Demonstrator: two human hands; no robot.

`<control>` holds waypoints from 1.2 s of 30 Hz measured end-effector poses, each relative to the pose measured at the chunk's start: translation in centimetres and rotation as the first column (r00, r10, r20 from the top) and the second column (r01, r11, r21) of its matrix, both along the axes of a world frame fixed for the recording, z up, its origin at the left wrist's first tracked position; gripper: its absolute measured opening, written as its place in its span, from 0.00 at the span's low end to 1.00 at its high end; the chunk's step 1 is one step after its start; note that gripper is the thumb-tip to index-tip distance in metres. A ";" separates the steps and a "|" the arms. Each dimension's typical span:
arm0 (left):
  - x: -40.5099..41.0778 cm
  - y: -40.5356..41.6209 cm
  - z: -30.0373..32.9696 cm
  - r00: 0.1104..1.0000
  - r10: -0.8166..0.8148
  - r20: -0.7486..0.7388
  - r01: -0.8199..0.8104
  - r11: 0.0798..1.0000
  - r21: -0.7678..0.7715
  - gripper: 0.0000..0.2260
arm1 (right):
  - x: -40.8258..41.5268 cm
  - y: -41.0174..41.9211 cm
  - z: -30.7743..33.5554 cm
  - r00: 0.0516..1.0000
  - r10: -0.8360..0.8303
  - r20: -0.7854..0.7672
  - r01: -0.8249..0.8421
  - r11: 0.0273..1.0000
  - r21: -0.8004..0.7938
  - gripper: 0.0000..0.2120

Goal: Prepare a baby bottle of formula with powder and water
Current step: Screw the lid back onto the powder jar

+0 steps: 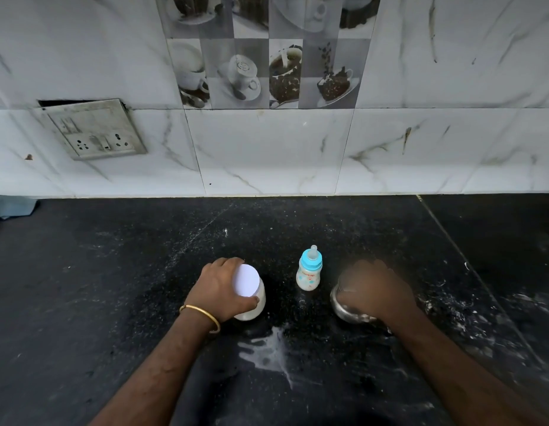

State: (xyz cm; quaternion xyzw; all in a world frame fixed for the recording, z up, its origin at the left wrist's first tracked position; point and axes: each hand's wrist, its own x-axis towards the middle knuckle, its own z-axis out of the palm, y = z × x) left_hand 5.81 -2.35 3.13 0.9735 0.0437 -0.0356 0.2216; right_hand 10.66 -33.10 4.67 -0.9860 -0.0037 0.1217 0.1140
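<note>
From the head camera we saw a black stone counter (113, 272) running to a marble-tiled wall (267, 155) along its far edge. The baby bottle (309, 273) stood upright near the middle of the surface, blue collar and teat on, milky liquid inside. Just beside it on the left stood a white-lidded jar (250, 292) of pale powder; our left hand (219, 289) wrapped its side, fingers curled around it, a gold bangle (201, 316) on the wrist. On the right, our right hand (374, 290) lay over a steel bowl (347, 309), blurred, so we could not tell how its fingers were set or whether they gripped. A white spill (267, 352) lay toward the near edge, between the forearms. The far half and left side of the surface lay bare, giving room. A cloth (13, 206) at the far left corner was cut off by the frame. A switch plate (92, 130) hung crooked on the wall.
</note>
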 end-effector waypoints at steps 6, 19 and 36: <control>0.2 0.2 0.0 0.999 0.009 -0.033 -0.009 1.000 0.006 0.42 | 0.2 0.6 -0.1 0.997 0.006 0.074 -0.006 1.000 0.003 0.36; 0.0 0.2 -0.1 0.999 -0.014 -0.038 0.014 1.000 0.024 0.43 | -0.2 0.7 -0.6 1.000 -0.015 0.022 0.015 1.000 -0.023 0.40; -0.3 0.2 0.1 0.998 -0.056 -0.030 0.059 0.995 0.081 0.42 | -0.5 0.9 -0.2 0.998 -0.054 -0.027 0.054 0.999 -0.003 0.37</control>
